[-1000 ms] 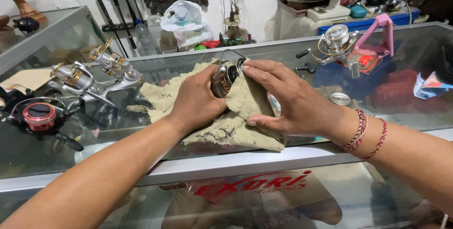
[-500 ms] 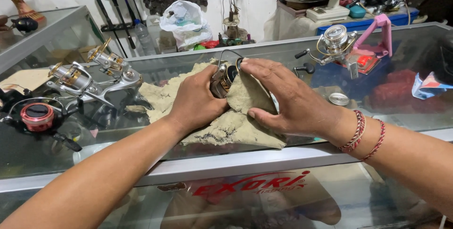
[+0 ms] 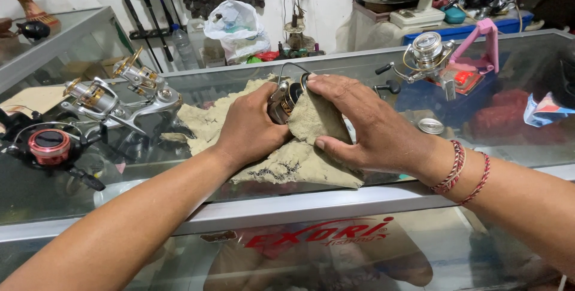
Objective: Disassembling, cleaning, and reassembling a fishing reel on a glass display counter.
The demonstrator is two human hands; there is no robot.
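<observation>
Gripping the rigid, fragile-looking fishing reel [image 3: 286, 100], the left hand [image 3: 251, 128] steadied it by its body while the right hand [image 3: 365, 126] clasped the soft cloth [image 3: 314, 120] against it.

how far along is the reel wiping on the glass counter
Looks done, at a guess: three reels set aside at the left; whether they were wiped cannot be told. In hand: the left hand grips a fishing reel on the tan cloth, while the right hand presses a fold of cloth against it. Possibly left: the silver reel at the right, untouched.
</observation>
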